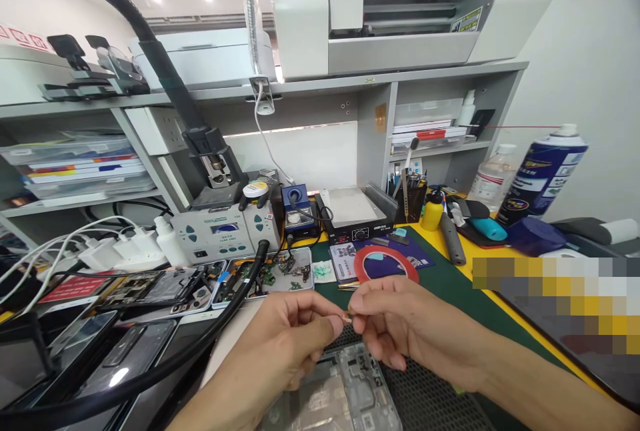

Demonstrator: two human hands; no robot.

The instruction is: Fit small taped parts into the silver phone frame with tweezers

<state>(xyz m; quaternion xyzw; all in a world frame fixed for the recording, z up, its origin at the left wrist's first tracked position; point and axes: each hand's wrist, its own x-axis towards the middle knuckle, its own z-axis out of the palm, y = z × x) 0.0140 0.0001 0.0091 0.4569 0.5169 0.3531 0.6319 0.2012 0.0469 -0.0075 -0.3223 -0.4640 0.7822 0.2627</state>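
My left hand [295, 334] and my right hand [407, 314] meet in front of me, fingertips almost touching. Both are closed in a pinch on a tiny copper-coloured piece [346, 318], too small for me to name its kind. Below them lies an opened phone housing [345, 394], its metal inner side facing up and partly covered by my left hand. It rests on a black perforated mat [425, 384]. Just beyond my fingers is a red-edged roll of tape [385, 259].
A thick black hose [210, 341] curves across the left side above several phones [125, 351]. Trays of small circuit parts [295, 271] stand behind it. Further back are a hot-air station [225, 231] and a heating plate [350, 207]. A blue spray can [543, 174] stands right.
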